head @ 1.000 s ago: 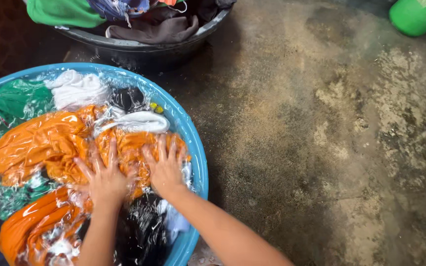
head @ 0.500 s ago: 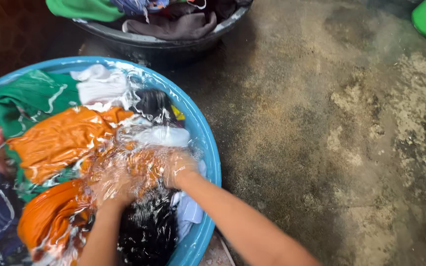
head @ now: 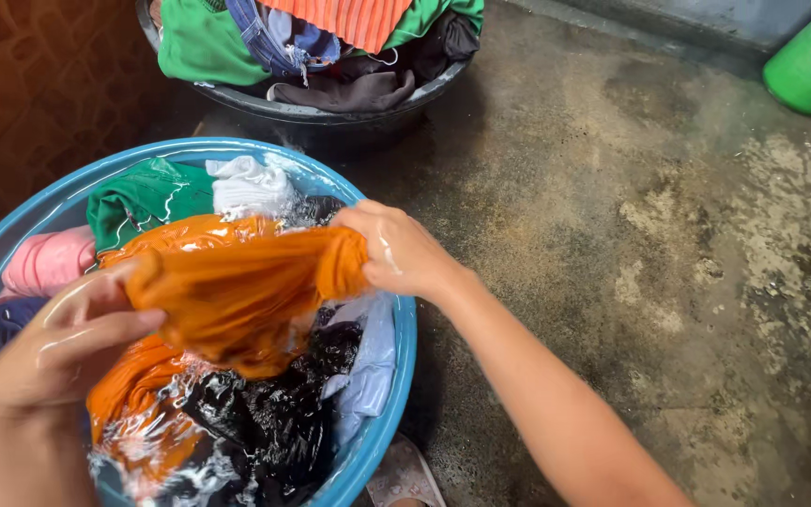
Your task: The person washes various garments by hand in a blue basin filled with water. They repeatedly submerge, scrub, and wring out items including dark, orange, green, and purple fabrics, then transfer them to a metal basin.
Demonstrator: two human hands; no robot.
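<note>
Left hand (head: 68, 343) and right hand (head: 396, 249) clamped on twisted orange garment (head: 237, 291) over blue basin (head: 396, 376), partly cropped at 9 o'clock, soaking clothes inside.

The orange cloth (head: 237, 291) is wet and twisted into a thick roll, lifted just above the water in the blue basin (head: 382, 413). It runs roughly level, its left end gripped by the left hand (head: 58, 347), its right end by the right hand (head: 401, 249). A loose orange part hangs down into the suds below
</note>
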